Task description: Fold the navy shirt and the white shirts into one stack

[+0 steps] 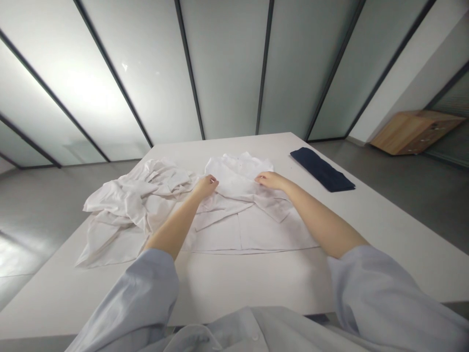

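A white long-sleeved garment (234,171) lies spread on the table before me, its sleeves folded inward across the middle and its lower edge towards me. My left hand (207,186) is at its left side, fingers curled in a pinch on the cloth. On the opposite side my right hand (271,180) pinches the fabric with thumb and fingers. Both hands are roughly level with each other, above the folded sleeves. Just left of my left arm is a crumpled heap of white cloth (135,200), close against the garment.
The white table (366,234) reaches towards a frosted glass partition (227,68) with dark frames. A folded dark navy cloth (322,168) lies near the right edge. A wooden cabinet (414,132) stands on the grey floor at far right.
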Available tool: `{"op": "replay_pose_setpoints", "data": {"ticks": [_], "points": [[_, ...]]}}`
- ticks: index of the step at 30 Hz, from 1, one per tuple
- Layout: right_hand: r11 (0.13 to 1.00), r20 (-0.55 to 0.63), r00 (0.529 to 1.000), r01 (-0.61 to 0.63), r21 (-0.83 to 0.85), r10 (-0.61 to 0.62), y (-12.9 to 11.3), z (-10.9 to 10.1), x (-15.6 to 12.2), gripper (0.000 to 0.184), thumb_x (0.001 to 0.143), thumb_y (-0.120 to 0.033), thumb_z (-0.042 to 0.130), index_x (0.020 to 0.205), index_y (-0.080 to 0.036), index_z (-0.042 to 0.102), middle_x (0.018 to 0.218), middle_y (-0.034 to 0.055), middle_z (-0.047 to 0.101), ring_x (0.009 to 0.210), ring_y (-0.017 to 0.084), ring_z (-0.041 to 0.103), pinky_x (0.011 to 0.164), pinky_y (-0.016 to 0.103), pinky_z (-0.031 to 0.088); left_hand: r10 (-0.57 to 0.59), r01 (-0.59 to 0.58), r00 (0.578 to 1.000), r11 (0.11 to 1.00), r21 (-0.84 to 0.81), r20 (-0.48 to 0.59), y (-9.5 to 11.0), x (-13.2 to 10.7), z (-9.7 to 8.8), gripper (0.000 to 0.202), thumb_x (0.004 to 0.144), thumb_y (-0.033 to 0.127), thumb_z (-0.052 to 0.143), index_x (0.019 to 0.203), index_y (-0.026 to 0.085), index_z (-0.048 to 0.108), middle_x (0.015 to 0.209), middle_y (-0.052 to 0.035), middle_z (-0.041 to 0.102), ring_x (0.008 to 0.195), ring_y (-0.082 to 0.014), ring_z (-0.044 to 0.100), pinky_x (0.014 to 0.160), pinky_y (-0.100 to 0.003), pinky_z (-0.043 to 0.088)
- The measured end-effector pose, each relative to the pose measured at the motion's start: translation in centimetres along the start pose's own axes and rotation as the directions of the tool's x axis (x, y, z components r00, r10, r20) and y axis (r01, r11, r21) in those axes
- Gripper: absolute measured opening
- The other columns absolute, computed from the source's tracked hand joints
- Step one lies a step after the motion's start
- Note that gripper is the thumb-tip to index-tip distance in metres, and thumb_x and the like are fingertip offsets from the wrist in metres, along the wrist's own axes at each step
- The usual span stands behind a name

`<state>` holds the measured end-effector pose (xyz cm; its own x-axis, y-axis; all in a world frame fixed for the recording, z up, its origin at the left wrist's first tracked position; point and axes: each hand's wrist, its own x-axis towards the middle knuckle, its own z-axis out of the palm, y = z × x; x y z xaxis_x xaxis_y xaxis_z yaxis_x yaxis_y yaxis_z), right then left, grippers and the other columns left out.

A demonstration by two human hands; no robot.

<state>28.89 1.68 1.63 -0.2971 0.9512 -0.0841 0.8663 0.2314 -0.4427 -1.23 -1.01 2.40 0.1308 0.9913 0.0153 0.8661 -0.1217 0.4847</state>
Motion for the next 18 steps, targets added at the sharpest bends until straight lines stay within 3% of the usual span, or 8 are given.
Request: {"op": "replay_pose_setpoints", "data": {"ticks": [2, 4, 7, 9, 13, 18], "points": [[0.994, -0.061, 0.997, -0.052, -0.100, 0.046, 0.5, 0.9, 0.3, 0.041, 0.091, -0.046, 0.050, 0.115, -0.017, 0.068, 0.120, 0.0149, 0.067, 0.105, 0.026, 0.064, 0.087, 0.032, 0.047, 0.088, -0.070, 0.992, 0.980, 0.186, -0.094, -0.9, -0.1, 0.9, 0.040, 0.088, 0.033, 0.049, 0.122, 0.014, 0.059, 0.124, -0.0143, 0.064, 0.115, -0.0251, 0.058, 0.099, -0.036, 0.042], [0.968, -0.081, 0.992, -0.111, -0.224, 0.095, 0.9, 2.3, 0.1, 0.050, 0.090, -0.053, 0.049, 0.124, -0.019, 0.064, 0.132, 0.0164, 0.059, 0.118, 0.031, 0.057, 0.096, 0.039, 0.043, 0.146, -0.121, 0.988, 0.941, 0.316, -0.057, -1.8, -0.3, 1.9, 0.047, 0.090, 0.038, 0.050, 0.130, 0.016, 0.053, 0.140, -0.0155, 0.052, 0.132, -0.0277, 0.045, 0.110, -0.041, 0.032], [0.920, -0.168, 0.978, -0.176, -0.351, 0.123, 1.4, 4.1, -0.4, 0.059, 0.091, -0.060, 0.043, 0.137, -0.024, 0.053, 0.148, 0.0136, 0.044, 0.134, 0.035, 0.041, 0.107, 0.049, 0.032, 0.080, -0.084, 0.996, 0.904, 0.419, 0.027, -2.5, -0.6, 2.9, 0.054, 0.095, 0.047, 0.040, 0.140, 0.019, 0.043, 0.154, -0.0155, 0.036, 0.143, -0.0291, 0.030, 0.114, -0.046, 0.023], [0.903, -0.188, 0.973, -0.197, -0.382, 0.133, 1.6, 4.5, -0.7, 0.062, 0.093, -0.061, 0.037, 0.143, -0.025, 0.046, 0.154, 0.0123, 0.036, 0.139, 0.033, 0.033, 0.111, 0.049, 0.025, 0.031, -0.052, 0.998, 0.890, 0.454, 0.053, -2.6, -0.6, 3.3, 0.056, 0.096, 0.051, 0.034, 0.143, 0.021, 0.038, 0.157, -0.0153, 0.030, 0.146, -0.0300, 0.023, 0.115, -0.048, 0.021], [0.890, -0.125, 0.979, -0.200, -0.409, 0.163, 1.5, 3.9, -1.1, 0.064, 0.095, -0.059, 0.032, 0.148, -0.023, 0.039, 0.157, 0.0129, 0.030, 0.142, 0.031, 0.029, 0.113, 0.045, 0.022, 0.016, -0.051, 0.997, 0.879, 0.473, 0.077, -2.0, -0.9, 3.4, 0.057, 0.096, 0.053, 0.030, 0.143, 0.021, 0.037, 0.156, -0.0168, 0.030, 0.144, -0.0322, 0.026, 0.112, -0.053, 0.025], [0.870, -0.113, 0.981, -0.193, -0.453, 0.159, 0.2, 3.2, -2.8, 0.066, 0.095, -0.060, 0.030, 0.147, -0.021, 0.040, 0.153, 0.0159, 0.036, 0.137, 0.034, 0.037, 0.107, 0.046, 0.031, 0.036, -0.095, 0.991, 0.870, 0.484, 0.130, -1.5, -1.8, 2.8, 0.054, 0.094, 0.058, 0.034, 0.137, 0.027, 0.044, 0.142, -0.0147, 0.047, 0.133, -0.0325, 0.042, 0.102, -0.051, 0.038]]}}
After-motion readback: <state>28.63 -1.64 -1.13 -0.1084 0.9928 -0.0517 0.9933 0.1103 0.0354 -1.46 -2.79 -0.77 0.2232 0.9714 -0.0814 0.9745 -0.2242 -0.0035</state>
